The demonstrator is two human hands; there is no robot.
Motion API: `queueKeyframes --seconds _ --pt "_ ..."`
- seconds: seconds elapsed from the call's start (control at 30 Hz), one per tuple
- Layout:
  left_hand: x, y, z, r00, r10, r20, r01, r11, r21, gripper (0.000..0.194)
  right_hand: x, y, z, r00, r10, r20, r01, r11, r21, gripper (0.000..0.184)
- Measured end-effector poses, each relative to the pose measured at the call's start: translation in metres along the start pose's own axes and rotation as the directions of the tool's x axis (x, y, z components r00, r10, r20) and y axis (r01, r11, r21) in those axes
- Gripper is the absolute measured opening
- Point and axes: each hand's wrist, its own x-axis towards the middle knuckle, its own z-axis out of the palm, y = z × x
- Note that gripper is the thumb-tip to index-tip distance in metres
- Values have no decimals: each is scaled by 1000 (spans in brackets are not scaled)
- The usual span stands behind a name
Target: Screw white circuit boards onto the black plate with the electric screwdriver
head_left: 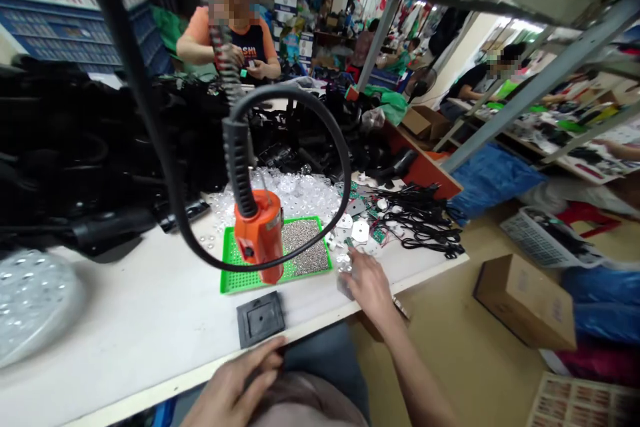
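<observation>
View: head camera, looking forward and down over a work table.

Right hand: the right hand (369,287) reaches in from the lower right, its fingers (353,255) spread and angled down over a small translucent plastic piece (344,284) at the table's front edge. Whether they pinch it cannot be told.

Left hand: the left hand (234,383) lies at the near edge, fingers loosely curved and slightly apart, holding nothing visible, just beside a square black plate (260,319).

Nearby things: an orange power tool (260,235) with a ribbed black grip hangs on a looped black cable (300,97) above a green perforated tray (227,260) of fine grey metallic grains. Behind it lie a heap of clear plastic pieces (285,190), white plastic parts (360,231), small green circuit boards (379,235) and bundled black cords (425,220).

Writing: a co-worker's dark shirt (247,47) shows letters, perhaps "SHI"; box labels are too small to read.

Surface: the table (125,320) is smooth and white, with a pale edge strip.

Room: cardboard boxes (525,300) and a grey plastic crate (537,240) sit on a tan floor (465,340), beneath metal shelving (550,83).
</observation>
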Motion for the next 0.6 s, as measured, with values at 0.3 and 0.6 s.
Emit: queueKeyframes --seconds 0.3,0.6 --pt "67 55 31 989 -109 -97 38 834 -551 61 -62 -57 -4 983 -179 -41 183 920 348 44" --pt "-5 19 8 946 -278 170 289 475 -831 53 -69 -97 4 560 -805 -194 809 481 339 19"
